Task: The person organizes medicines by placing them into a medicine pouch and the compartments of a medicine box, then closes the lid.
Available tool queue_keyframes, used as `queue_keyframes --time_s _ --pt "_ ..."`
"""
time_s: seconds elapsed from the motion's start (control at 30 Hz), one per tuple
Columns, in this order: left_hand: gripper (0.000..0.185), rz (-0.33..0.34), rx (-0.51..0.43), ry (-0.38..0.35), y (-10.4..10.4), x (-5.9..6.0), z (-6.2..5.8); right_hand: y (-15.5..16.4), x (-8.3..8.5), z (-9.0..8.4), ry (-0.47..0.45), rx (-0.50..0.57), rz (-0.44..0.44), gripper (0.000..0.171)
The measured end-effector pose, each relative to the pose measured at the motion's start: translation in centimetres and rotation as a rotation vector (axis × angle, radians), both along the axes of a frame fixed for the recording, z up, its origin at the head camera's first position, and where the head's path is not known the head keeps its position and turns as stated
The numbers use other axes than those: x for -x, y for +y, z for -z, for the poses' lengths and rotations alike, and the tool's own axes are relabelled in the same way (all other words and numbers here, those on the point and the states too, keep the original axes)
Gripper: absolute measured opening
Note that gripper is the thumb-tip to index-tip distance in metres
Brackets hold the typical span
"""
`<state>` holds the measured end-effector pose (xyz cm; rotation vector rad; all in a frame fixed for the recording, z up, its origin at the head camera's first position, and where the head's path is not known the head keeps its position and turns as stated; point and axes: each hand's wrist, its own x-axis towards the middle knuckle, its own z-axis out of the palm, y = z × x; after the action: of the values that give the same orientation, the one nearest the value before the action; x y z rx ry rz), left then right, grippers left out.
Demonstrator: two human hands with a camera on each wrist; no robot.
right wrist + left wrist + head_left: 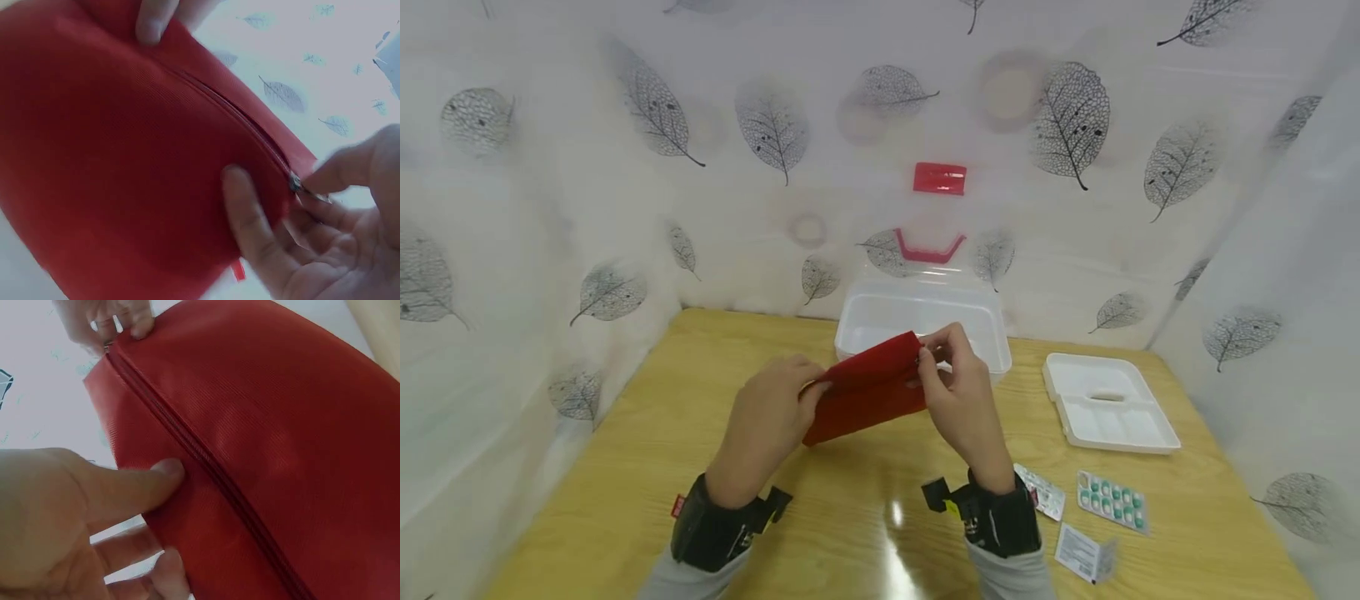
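- Head view: red pouch point(868, 387) held in the air over the middle of the table point(625, 467), long axis running left to right between both hands, just in front of the white box point(925, 321).
- Left wrist view: left hand point(69, 525) grips the pouch's left end, thumb pressed flat beside the zipper point(206, 469).
- Right wrist view: right hand point(312, 237) pinches the zipper pull point(295, 183) at the right end, the other fingers curled under the pouch.

Red pouch point(868, 387), white box point(922, 321), grey-leaf-patterned white backdrop point(625, 167).
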<state>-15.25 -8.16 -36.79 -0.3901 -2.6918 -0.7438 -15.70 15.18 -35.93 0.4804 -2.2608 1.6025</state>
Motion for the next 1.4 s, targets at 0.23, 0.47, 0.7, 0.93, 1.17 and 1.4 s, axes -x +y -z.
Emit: queue_keyframes --time_s 0.23,0.47,0.7,0.93,1.17,1.4 --pt "0.015 0.042 -0.093 0.075 -0.2 0.3 -0.8 2.0 -1.3 0.2 0.002 -0.146 -0.039 0.019" --pt "0.015 0.162 -0.074 0.129 1.3 3.0 -3.6 5.2 -2.9 0.7 0.088 -0.218 0.061 0.022" --pt "0.020 0.214 -0.060 0.156 4.0 7.0 -6.2 8.7 -3.6 0.8 0.122 -0.323 0.203 0.017" --pt "0.027 0.238 -0.006 0.086 7.3 11.0 -7.7 11.4 -3.4 0.8 0.104 -0.323 0.366 0.016" --pt "0.032 0.298 0.048 -0.039 10.8 15.0 -7.3 13.3 -3.1 1.0 0.169 -0.229 0.529 0.030" --pt "0.029 0.327 0.100 -0.225 12.9 18.0 -4.6 14.3 -3.3 1.0 0.126 -0.189 0.566 0.030"
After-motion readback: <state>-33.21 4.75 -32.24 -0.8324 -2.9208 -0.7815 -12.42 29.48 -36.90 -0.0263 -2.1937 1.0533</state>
